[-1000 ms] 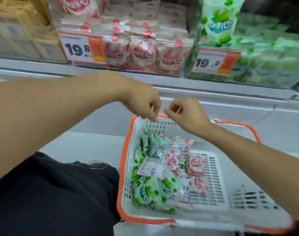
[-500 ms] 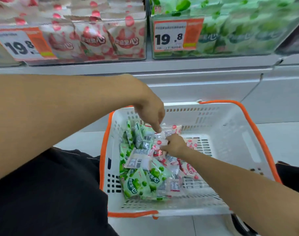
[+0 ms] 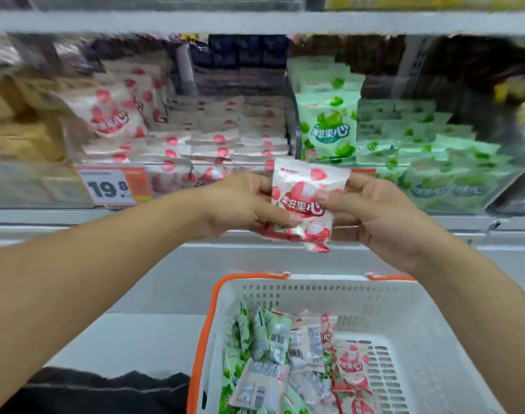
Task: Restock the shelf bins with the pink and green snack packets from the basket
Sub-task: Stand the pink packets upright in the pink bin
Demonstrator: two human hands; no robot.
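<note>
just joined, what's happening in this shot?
A person is restocking snacks. Both hands, left hand and right hand, hold one pink packet up in front of the shelf, between the pink bin and the green bin. The white basket below holds more pink and green packets.

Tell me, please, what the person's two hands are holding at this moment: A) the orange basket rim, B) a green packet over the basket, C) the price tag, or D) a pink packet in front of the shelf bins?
D: the left hand and the right hand pinch opposite sides of one pink packet, raised above the basket.
</note>
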